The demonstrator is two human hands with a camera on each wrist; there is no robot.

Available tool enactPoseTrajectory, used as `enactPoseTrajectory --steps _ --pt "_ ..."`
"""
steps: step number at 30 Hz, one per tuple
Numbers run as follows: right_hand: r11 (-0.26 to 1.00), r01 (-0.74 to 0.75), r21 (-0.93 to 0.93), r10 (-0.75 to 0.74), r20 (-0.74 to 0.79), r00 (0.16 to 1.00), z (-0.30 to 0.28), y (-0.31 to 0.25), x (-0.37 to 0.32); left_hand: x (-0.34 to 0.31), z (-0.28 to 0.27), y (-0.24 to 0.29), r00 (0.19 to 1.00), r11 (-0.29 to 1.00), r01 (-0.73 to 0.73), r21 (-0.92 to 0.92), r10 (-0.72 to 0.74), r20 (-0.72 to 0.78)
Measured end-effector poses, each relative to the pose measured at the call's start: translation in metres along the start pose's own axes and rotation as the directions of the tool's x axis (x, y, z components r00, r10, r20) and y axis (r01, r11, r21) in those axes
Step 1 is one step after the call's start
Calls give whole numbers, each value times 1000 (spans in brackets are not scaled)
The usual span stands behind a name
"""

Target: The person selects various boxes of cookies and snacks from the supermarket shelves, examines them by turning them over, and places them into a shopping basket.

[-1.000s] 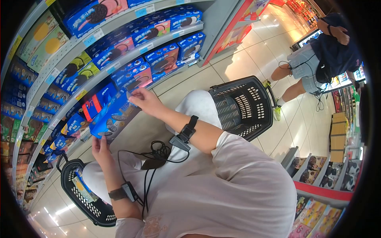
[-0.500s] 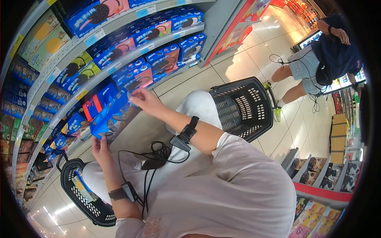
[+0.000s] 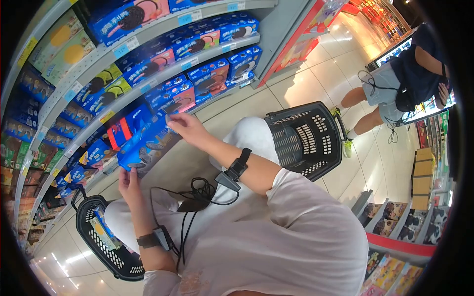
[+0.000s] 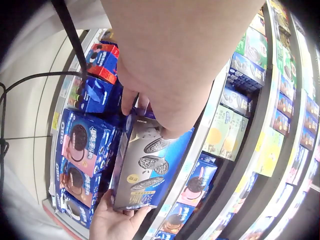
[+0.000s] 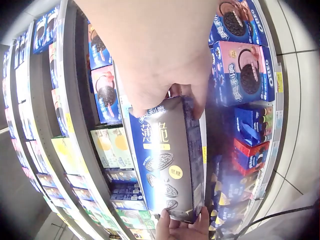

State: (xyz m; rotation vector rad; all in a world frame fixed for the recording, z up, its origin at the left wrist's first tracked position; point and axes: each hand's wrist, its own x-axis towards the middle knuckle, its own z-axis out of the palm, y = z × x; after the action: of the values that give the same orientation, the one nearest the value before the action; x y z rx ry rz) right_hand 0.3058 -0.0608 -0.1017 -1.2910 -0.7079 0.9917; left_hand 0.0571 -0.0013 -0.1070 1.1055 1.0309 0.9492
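Both hands hold one long Oreo cookie box (image 3: 150, 148), blue and grey with dark cookies pictured on its face. My left hand (image 3: 131, 186) pinches its near end, thumb on the printed face. At the far end, my right hand (image 3: 191, 130) grips between thumb and fingers. The left wrist view shows the box's printed face (image 4: 150, 172) with the right hand (image 4: 116, 220) at its lower end. Seen from the right wrist, the box (image 5: 175, 150) spans between the hands, the left fingertips (image 5: 165, 220) at its bottom edge.
Curved shelves (image 3: 163, 74) of Oreo boxes rise in front. A black basket (image 3: 308, 135) stands on the right, and another basket (image 3: 101, 241) with packages inside on the left. Cables (image 3: 200, 190) lie over the lap. Another person (image 3: 395, 84) stands at the upper right.
The head view has shifted slightly, so the shelves and box appear a little further right. Both hands keep hold of the box. The other person's raised hand has dropped.
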Motion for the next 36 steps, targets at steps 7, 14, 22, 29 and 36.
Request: enactPoseTrajectory --steps 7,14,22,29,36 --pt "1000 13 0 -13 28 1000 0 10 4 7 -7 -10 1000 995 -6 97 5 13" --pt "1000 -1 -12 1 21 1000 0 18 5 0 -3 -3 986 995 99 33 -94 -138" --pt "997 -23 -80 14 -109 994 2 9 3 -1 -1 3 999 997 38 72 -40 21" --pt "997 -45 -58 36 -155 987 2 12 4 0 0 1 1000 993 25 113 -26 2" --pt "963 -36 -266 7 -108 994 -4 40 15 3 -10 -10 996 994 69 83 -64 -68"
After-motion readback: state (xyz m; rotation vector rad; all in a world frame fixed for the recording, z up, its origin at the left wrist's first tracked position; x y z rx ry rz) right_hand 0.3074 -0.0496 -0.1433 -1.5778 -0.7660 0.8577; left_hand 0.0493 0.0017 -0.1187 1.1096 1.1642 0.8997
